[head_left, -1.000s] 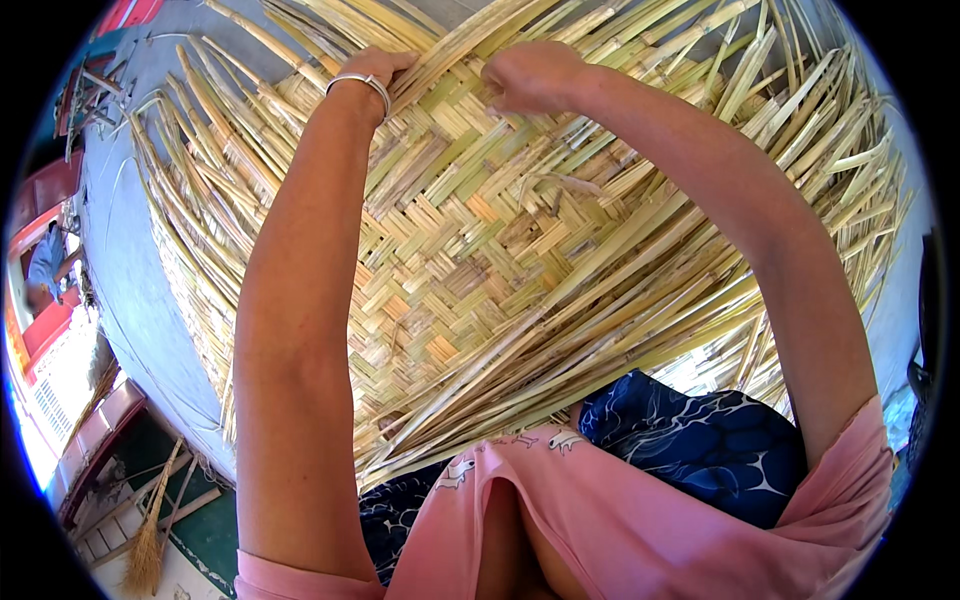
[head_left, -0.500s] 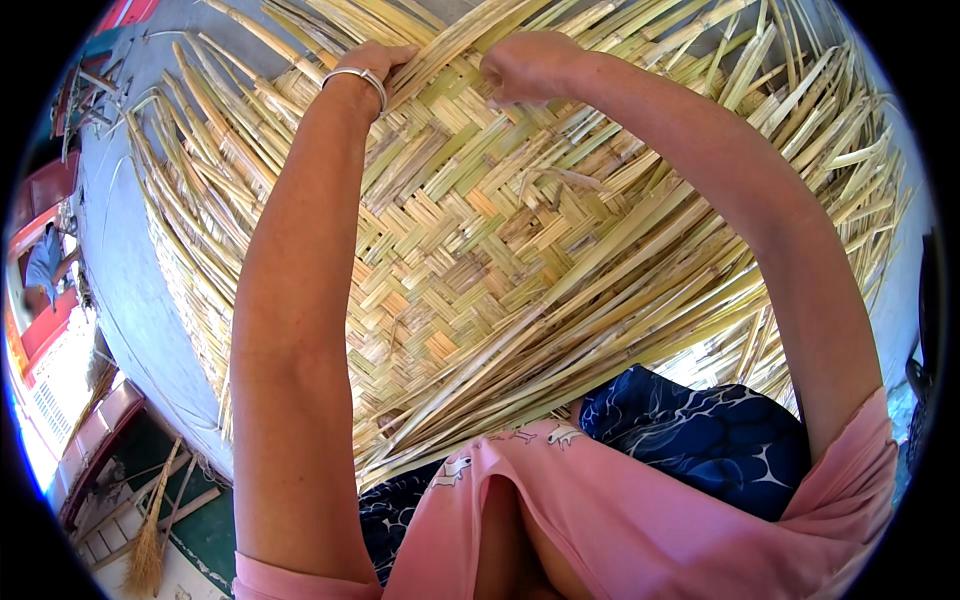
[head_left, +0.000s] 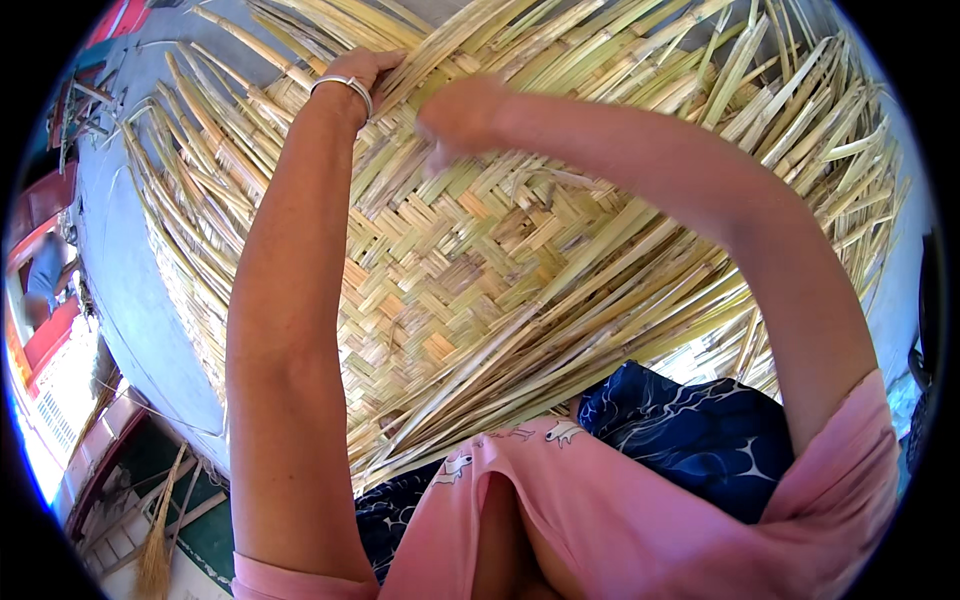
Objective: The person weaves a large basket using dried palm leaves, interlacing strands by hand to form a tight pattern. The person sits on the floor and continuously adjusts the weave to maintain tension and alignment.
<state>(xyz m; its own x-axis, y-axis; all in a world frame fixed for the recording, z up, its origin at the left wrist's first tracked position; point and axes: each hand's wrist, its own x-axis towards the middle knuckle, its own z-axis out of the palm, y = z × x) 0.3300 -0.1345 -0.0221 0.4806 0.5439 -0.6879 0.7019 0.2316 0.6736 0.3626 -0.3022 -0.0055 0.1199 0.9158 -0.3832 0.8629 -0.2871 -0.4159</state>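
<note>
A large mat of woven pale yellow-green leaf strips lies in front of me, with long loose strip ends fanning out at its far edge. My left hand, with a silver bangle on the wrist, reaches to the far edge and its fingers are tucked among the loose strips. My right hand is just right of it, fingers curled down onto the weave, blurred. Whether either hand pinches a strip is hidden.
The mat rests on a grey floor. My pink shirt and dark blue patterned cloth fill the lower edge. A broom lies at the lower left. A person in blue sits far left.
My right hand has moved left and slightly down, closer to my left hand. My left hand stays at the far edge among the strips.
</note>
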